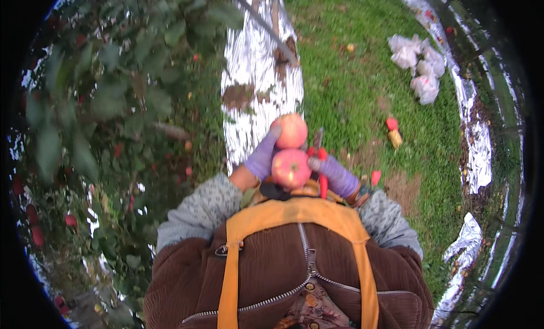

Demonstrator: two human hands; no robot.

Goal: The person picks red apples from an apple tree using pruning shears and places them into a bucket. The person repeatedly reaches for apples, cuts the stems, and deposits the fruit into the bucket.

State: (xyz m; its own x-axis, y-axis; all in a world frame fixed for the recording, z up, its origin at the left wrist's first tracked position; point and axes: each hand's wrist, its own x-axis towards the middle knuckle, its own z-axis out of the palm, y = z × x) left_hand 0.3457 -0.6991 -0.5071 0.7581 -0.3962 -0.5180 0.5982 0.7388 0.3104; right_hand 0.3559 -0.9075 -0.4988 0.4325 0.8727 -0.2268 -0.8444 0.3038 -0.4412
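My left hand [262,155], in a purple glove with bare fingertips, holds a pinkish-red apple [292,129], its thumb on the near left side. Just below sits a second, redder apple [291,169], stem hollow facing up, between my two hands. My right hand [338,175], gloved the same way, grips red-handled pruning shears [323,185] whose blades point away from me. Its thumb reaches the right side of the second apple. Fingers under both apples are hidden. Against my front hangs an orange-strapped picking bag [297,212], its opening partly covered by the apples.
Leafy apple branches [114,91] with red fruit crowd the left. Silver reflective film [263,65] runs ahead on the ground, with a grey pole [267,27] slanting over it. On the grass to the right lie crumpled plastic bags [418,65] and red and yellow scraps [393,131].
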